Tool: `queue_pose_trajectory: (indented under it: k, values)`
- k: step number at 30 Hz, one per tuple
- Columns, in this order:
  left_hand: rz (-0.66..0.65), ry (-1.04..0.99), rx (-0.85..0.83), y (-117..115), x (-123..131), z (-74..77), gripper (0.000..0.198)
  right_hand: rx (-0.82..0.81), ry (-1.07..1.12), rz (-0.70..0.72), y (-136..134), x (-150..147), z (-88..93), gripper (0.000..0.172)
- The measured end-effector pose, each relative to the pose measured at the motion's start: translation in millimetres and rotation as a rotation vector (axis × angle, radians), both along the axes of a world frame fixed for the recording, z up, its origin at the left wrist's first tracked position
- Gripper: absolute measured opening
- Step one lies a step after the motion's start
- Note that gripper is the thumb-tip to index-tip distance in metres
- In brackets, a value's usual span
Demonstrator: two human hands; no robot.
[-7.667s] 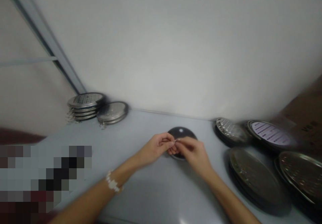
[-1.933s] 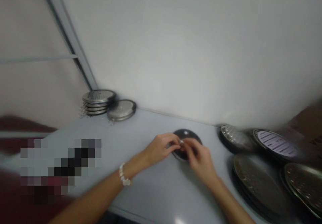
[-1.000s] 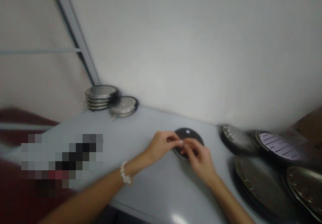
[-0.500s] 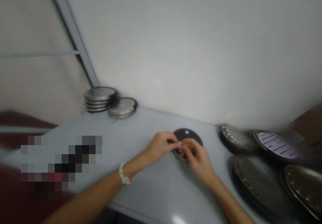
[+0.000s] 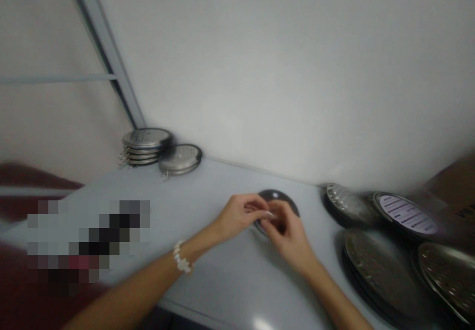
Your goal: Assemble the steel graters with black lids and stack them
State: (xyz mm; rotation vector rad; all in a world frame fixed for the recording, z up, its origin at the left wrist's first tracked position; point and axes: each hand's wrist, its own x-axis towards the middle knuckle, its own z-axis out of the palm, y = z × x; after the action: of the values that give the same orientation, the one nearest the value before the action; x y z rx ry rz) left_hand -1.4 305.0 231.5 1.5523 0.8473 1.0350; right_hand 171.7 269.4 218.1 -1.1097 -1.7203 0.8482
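Observation:
My left hand [image 5: 239,215] and my right hand [image 5: 287,233] meet fingertip to fingertip over a small dark round lid [image 5: 276,201] that lies on the pale grey table [image 5: 208,251]. Both hands are closed in a pinch on a tiny pale part between the fingertips, too small to name. A white bead bracelet [image 5: 180,259] sits on my left wrist. The near half of the dark lid is hidden behind my fingers.
A stack of perforated metal discs [image 5: 146,145] and one separate perforated disc [image 5: 180,158] stand at the back left by the wall. Larger metal discs [image 5: 382,270] and one with a printed label [image 5: 406,212] crowd the right. A pixelated patch covers the left.
Both hands have stayed pinched together over the dark lid, with only small finger shifts. The camera has swung slightly.

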Motion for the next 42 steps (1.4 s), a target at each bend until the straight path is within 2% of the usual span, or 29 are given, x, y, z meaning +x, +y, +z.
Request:
queue_pose_trajectory:
  k: [2,5,9,12,16,19,24,28,34,39,42]
  values:
    - [-0.014,-0.022,-0.012,-1,2,-2.6,0.016,0.032,-0.032,0.01,-1,-2,0.3,0.033]
    - [-0.016,0.002,0.024,-2,2,-4.5,0.012,0.054,-0.068,0.026,-2,-2,2.1,0.025]
    - [0.029,0.158,0.193,-1,1,-1.3,0.006,0.062,-0.147,0.016,0,8,7.0,0.016]
    - [0.001,0.246,0.266,-3,2,1.1,0.008,-0.006,-0.198,0.015,1,20,9.8,0.016]
    - [-0.088,0.21,0.256,-8,8,-0.6,0.012,-0.086,-0.096,0.042,-2,29,10.6,0.026]
    - [-0.101,0.178,0.262,-11,13,-3.5,0.015,-0.095,0.02,0.079,-4,30,8.6,0.029]
    - [-0.023,0.283,0.326,-10,13,-8.8,0.014,-0.066,-0.026,0.016,-2,40,2.1,0.025]
    - [-0.071,0.348,0.331,-7,13,-15.7,0.012,-0.052,-0.141,-0.001,-2,49,0.2,0.016]
    - [-0.079,0.498,0.458,-5,15,-26.6,0.017,-0.035,-0.21,0.002,-1,52,-0.7,0.009]
    - [-0.135,0.542,0.596,-3,12,-29.5,0.021,0.042,-0.288,0.09,-2,54,-1.5,0.016]
    - [-0.157,0.575,0.645,-3,11,-26.6,0.021,0.127,-0.323,0.058,-3,54,-2.4,0.015]
